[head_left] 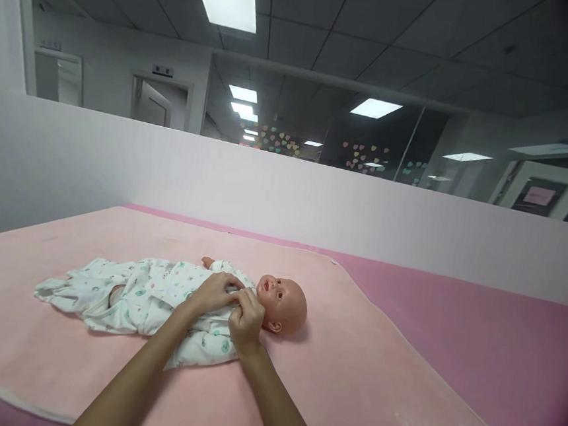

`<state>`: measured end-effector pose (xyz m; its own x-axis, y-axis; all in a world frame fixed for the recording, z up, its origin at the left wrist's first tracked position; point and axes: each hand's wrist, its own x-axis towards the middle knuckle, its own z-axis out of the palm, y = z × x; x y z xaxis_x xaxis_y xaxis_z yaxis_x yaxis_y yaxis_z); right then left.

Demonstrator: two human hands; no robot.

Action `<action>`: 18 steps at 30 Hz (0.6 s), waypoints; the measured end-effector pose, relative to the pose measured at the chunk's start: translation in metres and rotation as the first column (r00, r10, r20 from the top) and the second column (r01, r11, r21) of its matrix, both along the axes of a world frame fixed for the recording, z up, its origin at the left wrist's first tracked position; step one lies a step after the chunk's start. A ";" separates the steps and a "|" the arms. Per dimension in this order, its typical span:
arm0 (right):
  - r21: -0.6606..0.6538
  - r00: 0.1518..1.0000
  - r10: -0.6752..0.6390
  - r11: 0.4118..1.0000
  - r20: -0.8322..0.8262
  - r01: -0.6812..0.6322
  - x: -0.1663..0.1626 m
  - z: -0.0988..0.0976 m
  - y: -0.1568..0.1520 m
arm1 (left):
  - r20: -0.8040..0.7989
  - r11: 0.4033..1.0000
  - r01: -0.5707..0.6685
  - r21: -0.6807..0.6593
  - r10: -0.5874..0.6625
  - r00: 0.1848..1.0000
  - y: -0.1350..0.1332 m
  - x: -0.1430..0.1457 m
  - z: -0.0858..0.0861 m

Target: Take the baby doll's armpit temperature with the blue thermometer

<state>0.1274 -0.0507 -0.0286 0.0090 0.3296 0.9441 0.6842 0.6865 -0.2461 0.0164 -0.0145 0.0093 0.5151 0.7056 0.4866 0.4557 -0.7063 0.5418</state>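
A baby doll (288, 306) lies on its back with its bald head toward the right. It wears a white baby romper (145, 294) with small green and dark prints; the legs of the garment stretch loosely to the left. At the upper chest, just below the doll's chin, my left hand (216, 292) has its fingers curled and closed on the romper's front. Close against it, my right hand (247, 316) pinches the same cloth near the neckline. What lies between the fingertips is hidden. One doll hand sticks out of the far sleeve.
The doll rests on a pale pink pad (350, 371) with a light edging. A darker pink surface (503, 325) shows beyond it on the right. Behind stands a low white wall (286, 193) with glass panes above it.
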 end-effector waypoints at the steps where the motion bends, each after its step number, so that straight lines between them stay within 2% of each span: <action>1: -0.004 1.000 -0.010 1.000 0.004 0.010 0.000 -0.001 0.000 | 0.024 0.998 0.045 -0.037 -0.045 0.999 0.000 -0.002 -0.001; 3: -0.005 1.000 -0.027 1.000 0.014 0.027 0.000 0.001 0.000 | 0.073 0.994 0.076 -0.084 -0.069 0.995 0.001 -0.006 0.000; 5: 0.018 0.999 -0.037 0.999 0.023 0.036 0.001 0.008 0.000 | 0.139 0.995 0.031 -0.098 -0.017 0.990 0.003 -0.007 -0.001; 8: 0.068 0.995 -0.068 0.995 -0.069 0.072 0.006 0.033 -0.009 | 0.296 0.989 -0.042 -0.140 0.082 0.952 0.007 -0.006 -0.003; 10: 0.067 0.982 -0.089 0.993 -0.164 0.101 0.012 0.051 -0.024 | 0.402 0.981 -0.048 -0.189 0.122 0.907 0.009 -0.005 -0.005; 13: 0.017 0.982 -0.128 0.991 -0.139 0.132 0.028 0.063 -0.061 | 0.506 0.969 -0.023 -0.245 0.148 0.850 0.012 -0.007 -0.005; 15: -0.134 0.980 -0.187 0.975 -0.066 0.177 0.043 0.052 -0.089 | 0.551 0.961 -0.002 -0.275 0.159 0.819 0.013 -0.008 -0.005; 16: -0.232 0.971 -0.239 0.945 -0.009 0.230 0.051 0.040 -0.102 | 0.567 0.958 0.007 -0.288 0.165 0.807 0.013 -0.008 -0.005; 18: -0.369 0.903 -0.422 0.829 0.083 0.421 0.069 0.008 -0.124 | 0.590 0.954 0.025 -0.300 0.165 0.791 0.013 -0.009 -0.005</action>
<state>0.1963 -0.1744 -0.0209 0.2288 0.6168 0.7531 0.8854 0.1897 -0.4243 0.0076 -0.0014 0.0043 0.1270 0.8803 0.4571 0.0116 -0.4622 0.8867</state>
